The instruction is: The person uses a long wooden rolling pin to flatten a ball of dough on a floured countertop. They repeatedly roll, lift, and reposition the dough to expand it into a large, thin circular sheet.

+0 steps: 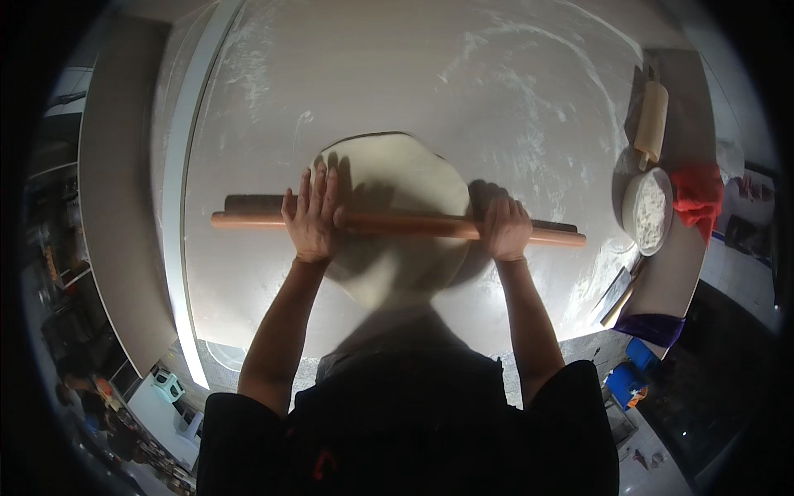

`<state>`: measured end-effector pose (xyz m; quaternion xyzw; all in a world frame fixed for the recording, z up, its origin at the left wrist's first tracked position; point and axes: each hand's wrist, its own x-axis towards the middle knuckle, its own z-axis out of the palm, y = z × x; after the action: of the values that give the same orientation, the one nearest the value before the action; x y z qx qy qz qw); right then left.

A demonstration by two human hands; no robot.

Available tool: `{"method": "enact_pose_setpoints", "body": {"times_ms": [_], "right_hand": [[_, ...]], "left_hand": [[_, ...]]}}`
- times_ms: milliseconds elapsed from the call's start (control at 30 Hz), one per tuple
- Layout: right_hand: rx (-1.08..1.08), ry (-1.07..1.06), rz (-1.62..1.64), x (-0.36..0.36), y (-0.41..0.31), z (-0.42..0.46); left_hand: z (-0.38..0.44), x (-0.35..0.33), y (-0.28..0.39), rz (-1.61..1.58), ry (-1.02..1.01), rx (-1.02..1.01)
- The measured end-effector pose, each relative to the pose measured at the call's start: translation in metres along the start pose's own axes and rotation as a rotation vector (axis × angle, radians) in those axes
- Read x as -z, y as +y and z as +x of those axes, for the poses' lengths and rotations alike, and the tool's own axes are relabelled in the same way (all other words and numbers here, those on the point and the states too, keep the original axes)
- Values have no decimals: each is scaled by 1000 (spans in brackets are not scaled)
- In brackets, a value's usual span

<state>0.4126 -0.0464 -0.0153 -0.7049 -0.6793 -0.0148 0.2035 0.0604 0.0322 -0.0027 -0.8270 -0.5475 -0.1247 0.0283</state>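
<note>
A long wooden rolling pin (409, 225) lies crosswise over a broad sheet of pale dough (397, 161) on the floured worktop (384, 74). My left hand (312, 217) rests flat on the pin at the dough's left edge, its fingers stretched forward and apart. Just beyond the dough's right edge, my right hand (507, 226) is curled over the pin. Both ends of the pin stick out past my hands. The near part of the dough is in shadow and reaches towards my body.
At the right edge stand a bowl of flour (651, 214), a second rolling pin with handles (652, 121) and a red cloth (698, 195). A flat-bladed tool (613, 294) lies nearer me. Along the left runs a raised pale strip (183, 186).
</note>
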Motion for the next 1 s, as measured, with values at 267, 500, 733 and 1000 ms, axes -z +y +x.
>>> {"method": "enact_pose_setpoints", "body": {"times_ms": [267, 500, 733, 1000], "right_hand": [[51, 160, -54, -12, 22, 98], [-46, 177, -60, -4, -6, 24], [-12, 81, -70, -20, 25, 85], [-80, 142, -214, -38, 56, 188]], "left_hand": [[112, -21, -5, 6, -90, 235], [54, -17, 5, -125, 31, 116], [101, -25, 4, -43, 130, 28], [201, -62, -3, -11, 34, 243]]}}
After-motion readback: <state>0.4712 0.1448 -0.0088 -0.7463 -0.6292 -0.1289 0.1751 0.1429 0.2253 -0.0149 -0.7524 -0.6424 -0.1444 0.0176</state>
